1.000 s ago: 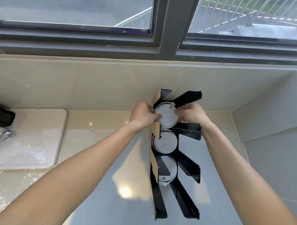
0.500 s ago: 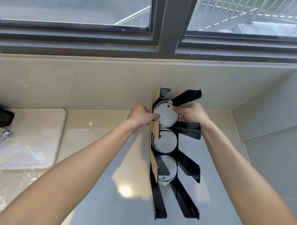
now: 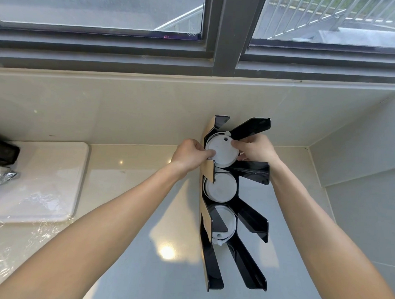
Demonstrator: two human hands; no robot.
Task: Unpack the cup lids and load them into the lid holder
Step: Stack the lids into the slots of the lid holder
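White cup lids [image 3: 222, 153] sat in the top slot of the black lid holder [image 3: 254, 173], much as they had a second before; the stack had shifted only slightly, with its tab and small hole now showing at the upper right edge. Both hands had kept their places on either side of it.

On the far left lay a pale board [image 3: 45, 179] under crinkled clear wrap, with a dark object [image 3: 1, 152] and foil packaging [image 3: 2, 176] at its edge. Moving right, the left hand [image 3: 189, 155] reached up from a bare forearm, knuckles curled, thumb tip pressed onto the face of the top lid while the fingers hooked behind the holder's tan side panel, gripping the stack at its left rim. The right hand [image 3: 254, 149] came in from the other side, its fingers curled round the stack's right rim, pinching it near the tab.

Below, a second stack [image 3: 221, 187] filled the middle slot, and a third [image 3: 225, 219] sat in the next one down, partly hidden by a black divider. The holder stood on a glossy grey counter [image 3: 143, 270] below a window.
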